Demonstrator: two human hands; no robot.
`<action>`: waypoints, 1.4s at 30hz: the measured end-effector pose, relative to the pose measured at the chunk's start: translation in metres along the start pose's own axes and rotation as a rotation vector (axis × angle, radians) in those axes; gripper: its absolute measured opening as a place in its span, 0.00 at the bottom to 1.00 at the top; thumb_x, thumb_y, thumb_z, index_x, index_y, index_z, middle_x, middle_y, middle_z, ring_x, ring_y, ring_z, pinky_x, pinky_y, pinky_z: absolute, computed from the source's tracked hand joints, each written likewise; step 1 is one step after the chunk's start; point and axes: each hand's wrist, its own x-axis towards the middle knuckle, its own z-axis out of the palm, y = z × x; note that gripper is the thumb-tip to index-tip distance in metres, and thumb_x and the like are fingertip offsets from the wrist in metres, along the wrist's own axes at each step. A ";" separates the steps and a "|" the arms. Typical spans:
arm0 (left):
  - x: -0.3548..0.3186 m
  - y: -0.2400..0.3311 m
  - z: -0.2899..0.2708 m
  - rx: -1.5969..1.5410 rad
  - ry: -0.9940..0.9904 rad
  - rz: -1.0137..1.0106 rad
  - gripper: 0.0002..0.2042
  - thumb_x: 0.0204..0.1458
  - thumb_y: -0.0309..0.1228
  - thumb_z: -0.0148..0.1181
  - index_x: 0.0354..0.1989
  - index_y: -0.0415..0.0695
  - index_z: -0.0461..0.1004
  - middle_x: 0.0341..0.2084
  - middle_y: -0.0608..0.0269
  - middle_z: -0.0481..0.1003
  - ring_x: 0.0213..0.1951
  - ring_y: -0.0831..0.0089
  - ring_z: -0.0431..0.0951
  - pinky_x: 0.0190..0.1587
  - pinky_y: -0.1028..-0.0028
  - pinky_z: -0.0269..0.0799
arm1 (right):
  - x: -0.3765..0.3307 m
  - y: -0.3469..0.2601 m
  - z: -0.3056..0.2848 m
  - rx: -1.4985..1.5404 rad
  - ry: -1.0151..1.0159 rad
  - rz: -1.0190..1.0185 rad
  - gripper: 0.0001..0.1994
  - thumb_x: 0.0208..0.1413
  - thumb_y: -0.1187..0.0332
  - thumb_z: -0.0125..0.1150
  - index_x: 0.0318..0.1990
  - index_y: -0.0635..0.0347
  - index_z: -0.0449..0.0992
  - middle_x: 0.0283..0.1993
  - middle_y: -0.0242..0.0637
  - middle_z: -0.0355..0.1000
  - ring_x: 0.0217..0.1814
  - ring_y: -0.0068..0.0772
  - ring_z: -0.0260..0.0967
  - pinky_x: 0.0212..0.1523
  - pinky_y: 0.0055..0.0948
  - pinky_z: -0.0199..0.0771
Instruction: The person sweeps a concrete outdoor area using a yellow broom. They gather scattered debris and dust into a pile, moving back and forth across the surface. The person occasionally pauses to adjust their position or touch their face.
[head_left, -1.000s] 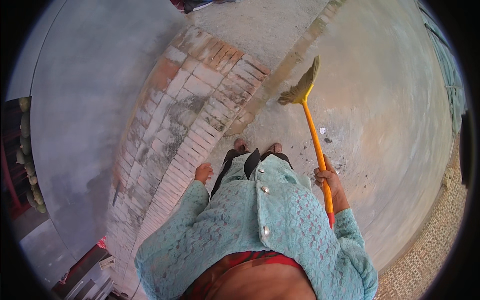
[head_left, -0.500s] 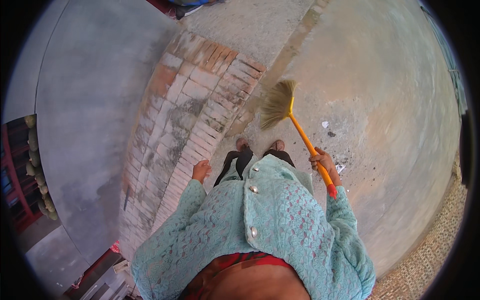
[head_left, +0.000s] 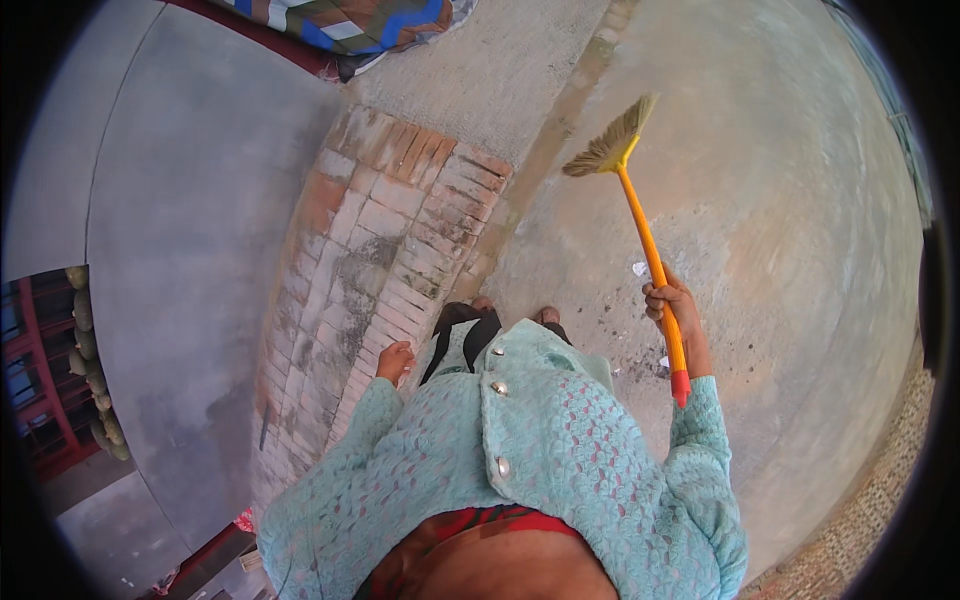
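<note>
My right hand (head_left: 675, 305) is wrapped round the orange handle of a broom (head_left: 645, 235), near its red end cap. The broom slants up and away from me, its fanned straw bristles (head_left: 615, 140) over the grey concrete floor. Whether the bristles touch the floor I cannot tell. My left hand (head_left: 395, 361) hangs beside my hip over the brick edging, empty, with its fingers loosely bent. Close to my right hand, a white scrap (head_left: 639, 268) and dark crumbs of dirt (head_left: 735, 362) lie on the floor.
Worn brick paving (head_left: 375, 235) with a raised edge runs along my left. Beyond it is a smooth grey surface (head_left: 200, 200). A patterned cloth (head_left: 350, 22) with blue bands lies at the far left. Cables (head_left: 895, 110) run along the right edge.
My right hand has moved forward and slightly right with the broom, whose bristles swung away from my feet. My left hand has dropped back a little. The patterned cloth shows more.
</note>
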 end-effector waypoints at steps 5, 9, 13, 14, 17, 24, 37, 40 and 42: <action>0.014 0.032 0.012 0.101 -0.018 0.011 0.16 0.39 0.27 0.48 0.41 0.44 0.66 0.26 0.65 0.70 0.23 0.76 0.69 0.22 0.75 0.63 | 0.100 -0.014 -0.011 0.099 -0.121 0.186 0.25 0.40 0.82 0.43 0.49 0.59 0.50 0.23 0.39 0.59 0.13 0.18 0.55 0.11 0.14 0.57; 0.047 0.065 0.025 0.083 -0.072 0.018 0.16 0.39 0.27 0.48 0.41 0.44 0.66 0.26 0.65 0.70 0.22 0.76 0.69 0.22 0.75 0.63 | 0.151 -0.034 -0.003 -0.091 0.003 0.232 0.24 0.41 0.80 0.43 0.49 0.64 0.49 0.23 0.39 0.59 0.13 0.17 0.55 0.11 0.12 0.58; 0.096 0.119 0.044 0.099 -0.129 0.001 0.16 0.40 0.27 0.48 0.41 0.44 0.66 0.26 0.65 0.70 0.23 0.77 0.69 0.22 0.75 0.63 | 0.190 -0.071 -0.034 0.119 0.071 0.216 0.19 0.41 0.81 0.43 0.44 0.63 0.52 0.22 0.38 0.59 0.13 0.17 0.55 0.10 0.12 0.58; 0.114 0.134 0.049 0.130 -0.141 -0.006 0.16 0.41 0.28 0.48 0.42 0.44 0.65 0.26 0.66 0.70 0.24 0.77 0.69 0.23 0.75 0.63 | 0.190 -0.083 -0.035 0.077 0.092 0.180 0.18 0.41 0.81 0.43 0.43 0.62 0.52 0.21 0.37 0.58 0.13 0.17 0.55 0.10 0.12 0.58; 0.143 0.175 0.066 0.153 -0.179 -0.022 0.16 0.40 0.27 0.48 0.41 0.43 0.66 0.25 0.64 0.70 0.23 0.76 0.69 0.21 0.76 0.63 | 0.178 -0.108 -0.036 -0.026 0.237 0.082 0.20 0.41 0.82 0.42 0.45 0.59 0.52 0.20 0.36 0.57 0.13 0.17 0.54 0.10 0.12 0.57; 0.188 0.267 0.107 0.228 -0.255 0.005 0.16 0.39 0.25 0.47 0.40 0.42 0.66 0.25 0.63 0.70 0.21 0.76 0.69 0.20 0.76 0.63 | 0.151 -0.145 0.031 0.070 0.317 -0.063 0.34 0.38 0.84 0.42 0.56 0.50 0.44 0.24 0.38 0.58 0.13 0.16 0.53 0.11 0.12 0.57; 0.157 0.351 0.104 0.398 -0.215 0.068 0.16 0.44 0.29 0.45 0.45 0.46 0.63 0.28 0.62 0.70 0.27 0.73 0.71 0.27 0.73 0.67 | 0.238 -0.142 -0.003 0.126 0.183 0.090 0.33 0.39 0.82 0.45 0.55 0.57 0.42 0.25 0.42 0.61 0.14 0.19 0.54 0.12 0.13 0.57; 0.142 0.364 0.110 0.338 -0.155 0.075 0.16 0.42 0.29 0.46 0.42 0.44 0.65 0.24 0.65 0.70 0.24 0.76 0.70 0.23 0.74 0.65 | 0.224 -0.155 -0.046 0.268 0.189 0.017 0.34 0.38 0.83 0.45 0.56 0.58 0.40 0.23 0.42 0.61 0.13 0.21 0.56 0.12 0.16 0.58; 0.143 0.368 0.121 0.351 -0.180 0.079 0.16 0.42 0.30 0.46 0.42 0.44 0.65 0.24 0.65 0.70 0.23 0.76 0.70 0.23 0.74 0.65 | 0.211 -0.165 -0.073 0.262 0.237 -0.035 0.33 0.38 0.83 0.46 0.55 0.59 0.42 0.23 0.41 0.61 0.13 0.21 0.56 0.12 0.17 0.58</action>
